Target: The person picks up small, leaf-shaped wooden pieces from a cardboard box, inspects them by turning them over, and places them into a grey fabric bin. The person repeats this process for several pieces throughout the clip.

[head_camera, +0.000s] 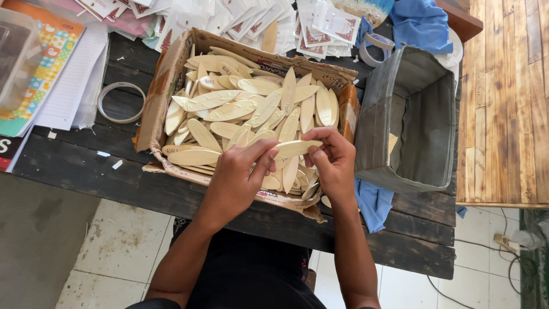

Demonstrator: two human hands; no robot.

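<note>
At the far left of my dark wooden desk (pixel 80 166) lie a colourful patterned sheet (pixel 43 54) and lined white paper (pixel 71 86), and just right of them a ring of clear tape (pixel 120 102) lies flat on the planks. Next comes the torn cardboard box (pixel 163 97), heaped with pale, leaf-shaped wooden pieces (pixel 229 109) piled across one another. Over the near side of that box my left hand (pixel 237 177) has its fingers (pixel 264 153) curled together, pinching the left end of one leaf-shaped wooden piece (pixel 297 148), which I hold level just above the heap. My right hand (pixel 334 166) meets it from the other side, its fingers (pixel 320 137) bent in and pinching the right end of the same piece. Behind the box small printed packets (pixel 251 17) are spread out. To the right stands a grey fabric bin (pixel 426 126), open at the top, with blue cloth (pixel 373 203) under its near corner, more blue cloth (pixel 423 23) behind it, and another tape roll (pixel 374 48) beside its far edge.
</note>
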